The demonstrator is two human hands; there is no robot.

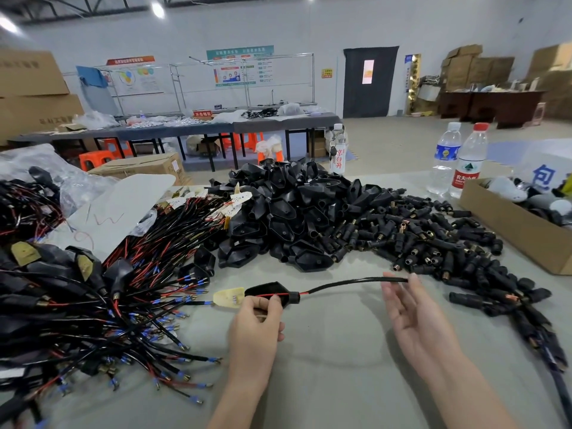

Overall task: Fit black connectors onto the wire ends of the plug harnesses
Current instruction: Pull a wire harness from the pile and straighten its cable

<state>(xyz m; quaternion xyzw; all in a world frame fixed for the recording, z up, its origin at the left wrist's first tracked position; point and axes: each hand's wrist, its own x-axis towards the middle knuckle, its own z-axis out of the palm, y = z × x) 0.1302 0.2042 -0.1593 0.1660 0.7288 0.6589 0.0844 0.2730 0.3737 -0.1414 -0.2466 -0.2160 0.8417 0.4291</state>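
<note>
Black plug harness [340,284] above the table [340,360], centre | left hand [257,329] pinches its plug shell [269,289] | right hand [414,317] fingers straight, loosely spread, tips by the wire end [402,279] | step: end bare | next: likely pick from connector pile [433,243], push on.

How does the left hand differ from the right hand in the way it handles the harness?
The left hand curls its fingers round the black plug shell; the right hand is open, fingers straight. The left hand shows its back, the right hand its palm. The left hand grips, while the right hand seems only to touch the cable end with a fingertip. Both are bare.
</note>
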